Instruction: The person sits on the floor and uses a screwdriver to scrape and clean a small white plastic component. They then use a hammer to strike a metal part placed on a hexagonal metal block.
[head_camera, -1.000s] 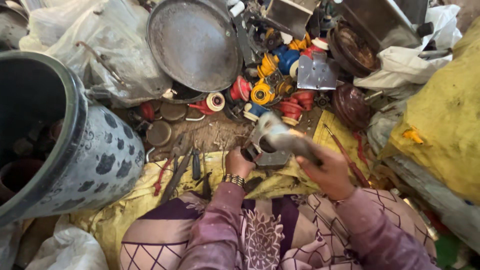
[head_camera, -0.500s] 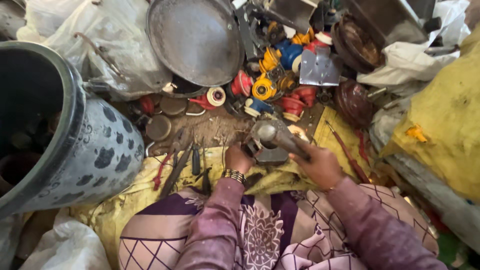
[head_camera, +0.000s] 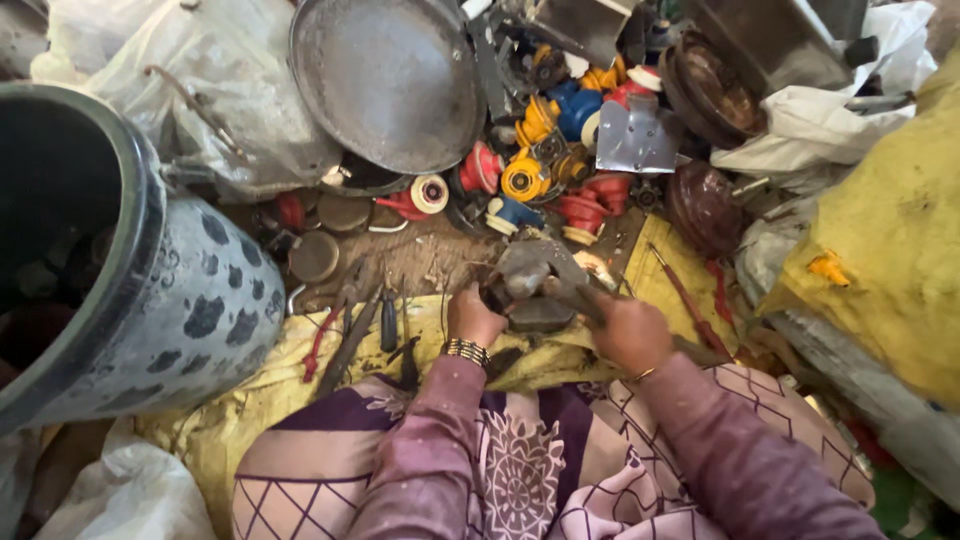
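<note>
both hands meet over a dull grey metal part (head_camera: 530, 285) lying on the ground just past the person's knees. the left hand (head_camera: 472, 318) is clamped on its near left edge, pinning it down so it cannot skid, while the right hand (head_camera: 628, 330) is closed round the handle of a hammer (head_camera: 560, 285) whose head sits right on top of the part; that looks to me like a brace-and-strike arrangement. both forearms in patterned purple sleeves angle inward from the lap, wrists low, a beaded bracelet (head_camera: 467, 350) on the left one.

just left of the part, pliers and screwdrivers (head_camera: 375, 330) lie in a loose row on a yellow cloth (head_camera: 250, 370), handles toward the person, within easy reach. beyond, a heap of red, yellow and blue plastic spools (head_camera: 540, 175) crowds the dirt, with a big round metal pan (head_camera: 390, 80) leaning behind. a large spotted grey tub (head_camera: 150, 300) stands at far left, and a yellow sack (head_camera: 880, 240) at right.
</note>
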